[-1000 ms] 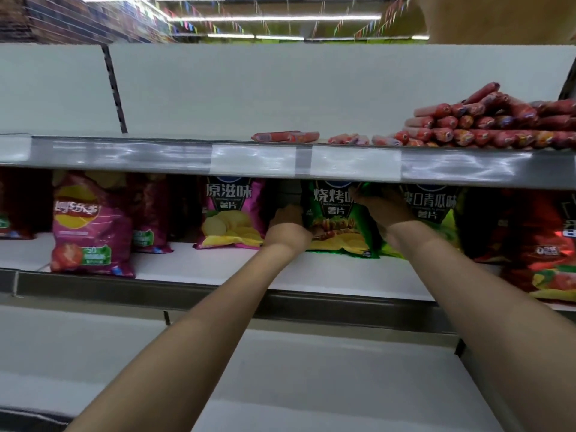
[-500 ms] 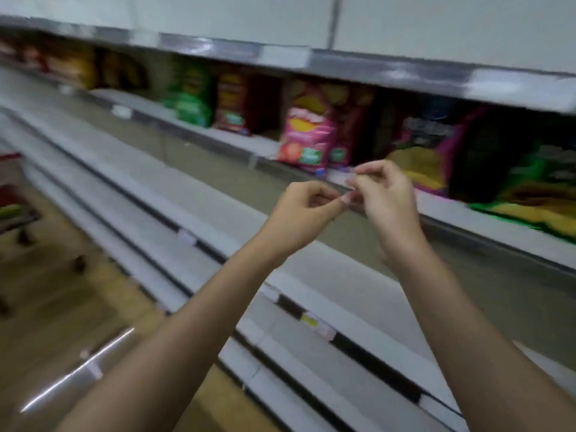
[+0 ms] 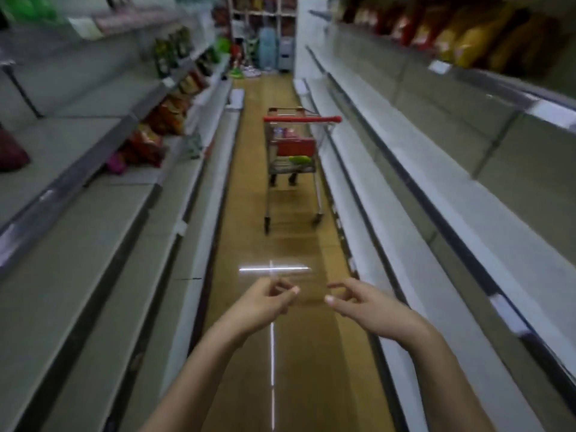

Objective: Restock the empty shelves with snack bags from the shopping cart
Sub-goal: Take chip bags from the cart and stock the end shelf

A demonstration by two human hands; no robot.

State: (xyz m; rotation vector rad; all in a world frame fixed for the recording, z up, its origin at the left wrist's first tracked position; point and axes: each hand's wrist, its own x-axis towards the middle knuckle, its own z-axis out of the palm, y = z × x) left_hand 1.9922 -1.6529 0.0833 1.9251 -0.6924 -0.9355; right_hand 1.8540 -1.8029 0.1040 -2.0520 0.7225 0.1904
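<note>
I look down the aisle at a red-handled shopping cart (image 3: 293, 151) standing a few steps ahead on the wooden floor. It holds snack bags, among them a green bag (image 3: 300, 159) and pink ones near the top. My left hand (image 3: 268, 302) and my right hand (image 3: 358, 302) float side by side low in front of me, well short of the cart. Both have loosely curled fingers and hold nothing. White bare shelves (image 3: 389, 194) run along the right side.
The left shelving (image 3: 103, 169) carries red and orange snack bags (image 3: 156, 132) on a middle level and a dark red bag (image 3: 12, 152) higher up. Yellow and red bags (image 3: 467, 32) line the top right shelf. Stacked goods close off the aisle's far end (image 3: 265, 42).
My view swung left from the shelf with chip bags to face down the aisle toward the cart. Both hands left the green bag on the shelf, met, then drew apart and lowered.
</note>
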